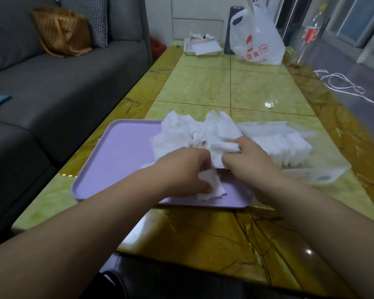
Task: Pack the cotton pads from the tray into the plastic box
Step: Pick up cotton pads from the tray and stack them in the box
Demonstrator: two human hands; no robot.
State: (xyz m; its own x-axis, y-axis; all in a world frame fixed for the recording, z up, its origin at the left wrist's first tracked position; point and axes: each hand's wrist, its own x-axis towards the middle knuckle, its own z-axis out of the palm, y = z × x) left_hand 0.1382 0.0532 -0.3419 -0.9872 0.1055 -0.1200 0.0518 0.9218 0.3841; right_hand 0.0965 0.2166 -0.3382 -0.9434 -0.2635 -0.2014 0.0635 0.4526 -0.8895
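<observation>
A lilac tray (117, 152) lies on the table in front of me with a loose heap of white cotton pads (181, 132) on its right half. My left hand (181, 169) grips a few pads (209, 186) near the tray's front edge. My right hand (248, 160) pinches a small bundle of pads (222, 145) just above the tray's right side. To the right of the tray stands the clear plastic box (324, 167), with a neat row of white pads (289, 145) in it.
A grey sofa (52, 83) runs along the table's left side. At the far end stand a metal tray with papers (201, 47), a white plastic bag (257, 39), a dark cylinder (231, 29) and a clear bottle (307, 35). White cord (341, 85) lies on the right.
</observation>
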